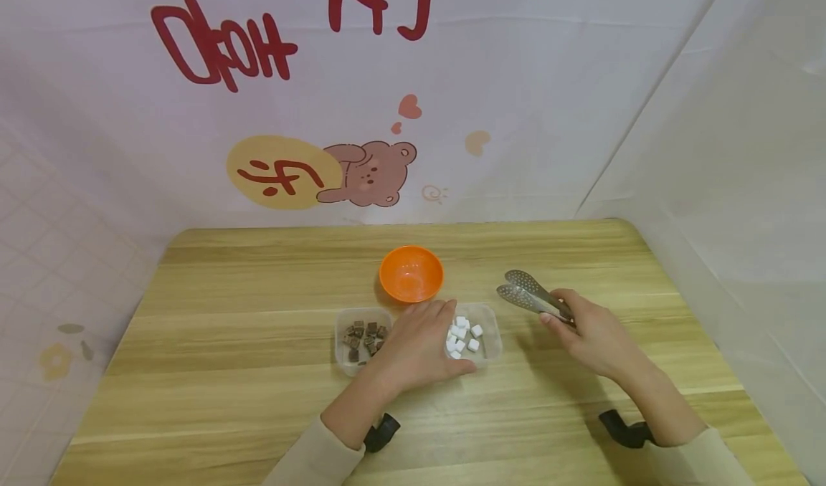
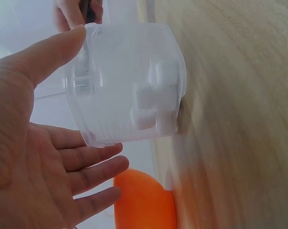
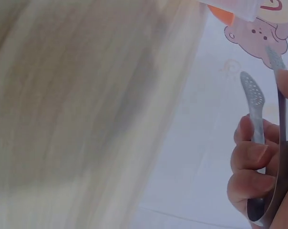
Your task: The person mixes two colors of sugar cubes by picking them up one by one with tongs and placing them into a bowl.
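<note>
My left hand (image 1: 419, 346) spans a clear plastic box (image 1: 492, 328) of white cubes (image 1: 460, 325), thumb at its near rim and fingers at its far rim. In the left wrist view, the thumb tip meets the rim of this box (image 2: 120, 57), and the cubes (image 2: 156, 95) show through its wall. Metal tongs (image 1: 525, 292) with perforated tips are gripped by my right hand (image 1: 596, 335), to the right of the box. The right wrist view has the fingers curled round the tongs (image 3: 256, 95), whose arms stand apart with nothing between the tips.
An orange bowl (image 1: 411, 274) stands behind the boxes. Left of the white cubes, partly behind my left hand, is a second clear box (image 1: 340, 360) with brown cubes (image 1: 355, 335). The wooden table (image 1: 226, 357) ends at a printed white backdrop (image 1: 529, 113).
</note>
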`<state>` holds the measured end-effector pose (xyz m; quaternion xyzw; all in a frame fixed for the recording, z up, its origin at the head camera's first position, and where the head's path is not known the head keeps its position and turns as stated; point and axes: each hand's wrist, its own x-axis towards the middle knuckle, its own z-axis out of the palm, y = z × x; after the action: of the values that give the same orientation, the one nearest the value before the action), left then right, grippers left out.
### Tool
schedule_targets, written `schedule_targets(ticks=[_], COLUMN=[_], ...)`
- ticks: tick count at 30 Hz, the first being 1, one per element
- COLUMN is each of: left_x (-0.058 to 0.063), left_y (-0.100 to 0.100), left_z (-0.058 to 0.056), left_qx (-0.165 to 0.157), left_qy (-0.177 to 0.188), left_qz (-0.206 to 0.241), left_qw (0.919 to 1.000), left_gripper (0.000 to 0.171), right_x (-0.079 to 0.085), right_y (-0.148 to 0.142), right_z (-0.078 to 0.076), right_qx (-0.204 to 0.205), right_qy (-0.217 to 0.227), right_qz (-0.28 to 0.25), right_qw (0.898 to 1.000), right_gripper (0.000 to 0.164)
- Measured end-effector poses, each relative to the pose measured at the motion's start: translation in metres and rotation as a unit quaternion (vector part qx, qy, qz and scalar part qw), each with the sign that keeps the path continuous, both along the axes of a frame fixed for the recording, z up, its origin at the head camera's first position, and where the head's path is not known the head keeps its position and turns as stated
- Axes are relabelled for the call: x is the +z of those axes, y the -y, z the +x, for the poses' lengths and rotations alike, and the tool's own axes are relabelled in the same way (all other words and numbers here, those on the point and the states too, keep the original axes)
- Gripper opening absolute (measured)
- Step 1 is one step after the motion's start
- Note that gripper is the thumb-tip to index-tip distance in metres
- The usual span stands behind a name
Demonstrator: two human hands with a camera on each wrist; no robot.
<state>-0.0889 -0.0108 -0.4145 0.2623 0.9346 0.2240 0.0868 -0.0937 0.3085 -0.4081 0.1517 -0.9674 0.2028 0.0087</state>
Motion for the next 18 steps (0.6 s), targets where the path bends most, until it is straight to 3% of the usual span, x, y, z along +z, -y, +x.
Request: schedule_targets(ticks=[9, 14, 18], left_x=[0.000, 0.000, 0.000], left_y=[0.000, 0.000, -0.001], left_z=[0.000, -0.001, -0.001], left_qx=[0.011, 0.014, 0.014], left_qy=[0.029, 0.038, 0.044], left_qz=[0.014, 0.019, 0.021], left_qw=[0.9994, 0.9990, 0.9987], left_gripper=[0.105, 0.104, 0.104], right_x=[0.012, 0.016, 0.020], right_y=[0.005, 0.009, 0.012], right_z=[0.005, 0.005, 0.005], right_qx=[0.034, 0.082, 0.107], right_qy=[-0.078, -0.155, -0.184], right_qz=[-0.002, -0.005, -0.013], right_qw=[0.996, 0.985, 0.977], right_gripper=[0.038, 0.038, 0.044])
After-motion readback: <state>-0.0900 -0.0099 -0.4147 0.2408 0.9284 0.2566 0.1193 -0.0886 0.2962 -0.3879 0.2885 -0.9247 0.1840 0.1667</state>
